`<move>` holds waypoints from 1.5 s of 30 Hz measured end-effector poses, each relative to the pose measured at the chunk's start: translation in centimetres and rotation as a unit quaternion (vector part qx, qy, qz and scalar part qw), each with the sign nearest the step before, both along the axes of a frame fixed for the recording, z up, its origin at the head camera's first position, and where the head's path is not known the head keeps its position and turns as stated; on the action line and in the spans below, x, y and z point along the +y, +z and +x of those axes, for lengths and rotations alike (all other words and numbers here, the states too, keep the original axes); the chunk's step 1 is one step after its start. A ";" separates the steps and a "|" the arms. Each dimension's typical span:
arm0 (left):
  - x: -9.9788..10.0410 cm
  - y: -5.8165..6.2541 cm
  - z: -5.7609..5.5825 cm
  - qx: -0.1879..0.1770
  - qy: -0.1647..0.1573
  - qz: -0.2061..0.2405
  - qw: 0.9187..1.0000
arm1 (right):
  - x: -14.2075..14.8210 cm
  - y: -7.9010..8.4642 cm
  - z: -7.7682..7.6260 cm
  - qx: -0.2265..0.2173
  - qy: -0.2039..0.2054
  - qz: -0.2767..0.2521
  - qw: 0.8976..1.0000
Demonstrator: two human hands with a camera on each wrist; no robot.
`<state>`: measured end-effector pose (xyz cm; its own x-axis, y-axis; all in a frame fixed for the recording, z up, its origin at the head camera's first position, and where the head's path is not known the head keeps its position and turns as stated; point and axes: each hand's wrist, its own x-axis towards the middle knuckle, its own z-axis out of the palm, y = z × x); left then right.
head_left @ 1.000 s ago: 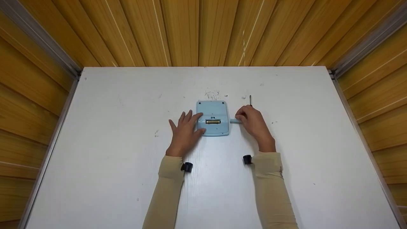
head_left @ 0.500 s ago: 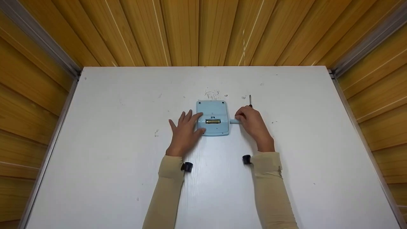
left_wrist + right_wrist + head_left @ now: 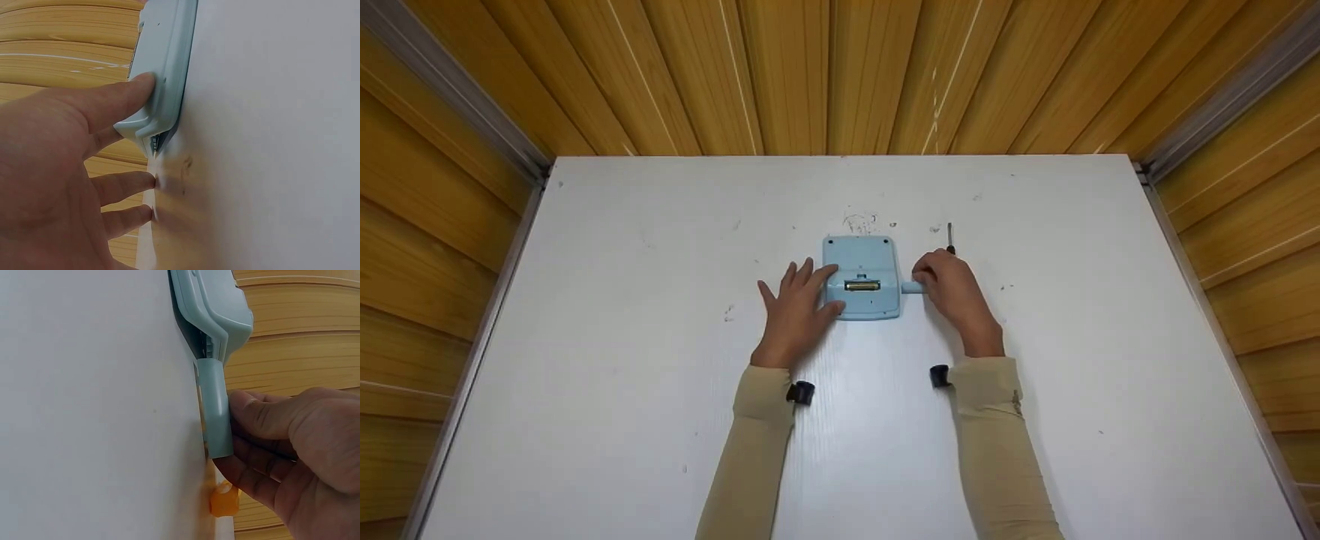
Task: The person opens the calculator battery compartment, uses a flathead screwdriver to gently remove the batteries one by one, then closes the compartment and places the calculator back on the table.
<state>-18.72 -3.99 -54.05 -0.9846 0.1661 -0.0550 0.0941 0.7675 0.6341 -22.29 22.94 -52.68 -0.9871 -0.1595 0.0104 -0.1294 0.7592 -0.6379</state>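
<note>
A light blue calculator (image 3: 861, 259) lies face down, a battery (image 3: 862, 286) showing in the uncovered slot on its back. My left hand (image 3: 795, 311) rests its thumb and index fingertip on the calculator's left part; its other fingers spread out over the table. In the left wrist view the thumb (image 3: 132, 98) presses the calculator's back. My right hand (image 3: 956, 292) pinches a light blue battery cover (image 3: 215, 408), a curved strip, close to the calculator's right edge. The right fingers hide part of the cover in the head view.
A screwdriver (image 3: 950, 238) lies just beyond my right hand, its shaft pointing away; its orange handle end (image 3: 225, 500) shows in the right wrist view. Both hands are over a white table (image 3: 622, 375) with wood-patterned panels (image 3: 795, 75) around it.
My right hand has shifted very slightly left with the battery cover. The left hand and the calculator stay in place.
</note>
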 end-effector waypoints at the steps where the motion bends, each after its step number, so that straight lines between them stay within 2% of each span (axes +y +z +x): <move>1: 0.0 0.0 0.0 0.000 0.000 0.000 1.000 | 0.0 0.0 0.0 -0.002 -0.001 0.001 1.000; 15: 0.0 -0.1 0.0 0.004 0.001 0.001 1.000 | -0.2 -0.1 0.0 -0.019 -0.014 0.010 1.000; 27: 0.0 0.3 0.2 0.001 0.005 0.002 1.000 | -0.1 0.5 0.2 0.004 -0.008 0.002 1.000; 39: 0.3 0.4 0.1 -0.008 0.028 0.033 0.999 | 0.3 1.3 0.3 0.008 -0.034 -0.001 0.999; 45: 0.7 0.3 -0.1 0.010 0.028 0.039 0.999 | 0.7 1.5 0.3 0.000 -0.056 0.000 0.998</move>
<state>-18.80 -3.32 -53.76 -0.9932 0.1137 -0.0234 0.0662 0.7205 0.6903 -22.02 23.59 -51.17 -0.9988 -0.0483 0.0095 -0.0432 0.7695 -0.6372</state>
